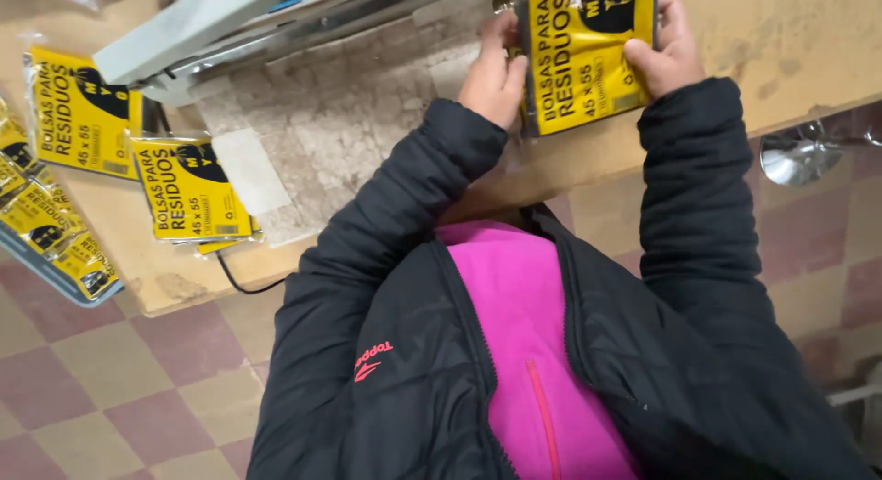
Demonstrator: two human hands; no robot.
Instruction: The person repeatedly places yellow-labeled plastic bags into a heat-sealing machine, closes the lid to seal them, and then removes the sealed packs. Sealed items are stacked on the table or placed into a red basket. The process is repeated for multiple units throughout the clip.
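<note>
So both hands are on one yellow packet (pixel 588 57) right now; the left hand (pixel 493 71) has its fingers curled round the packet's left edge and the right hand (pixel 663 48) clamps the right edge, thumb on the printed face; neither hand is spread flat, they're both gripping the same thing from opposite sides.

Taking the heat sealer (pixel 266 21) as the landmark: the held packet sits just to the right of its long grey arm, over the far part of the wooden table (pixel 790 39); the top of the packet runs out of frame so I can't tell whether its mouth is already under the bar. A worn patchy mat (pixel 349 122) lies directly below the sealer; two more yellow packets (pixel 188 188) are stacked below-left of it, another single packet (pixel 83 112) further left, and a tray of packets (pixel 46 232) hangs off the table edge well left of the sealer.

My read is that this is the line-it-up step, squaring the packet before it goes to the sealer; what's called for next, I'd guess, is keeping both edges taut and level so the film doesn't wrinkle, then one hand has to let go to work the arm.
</note>
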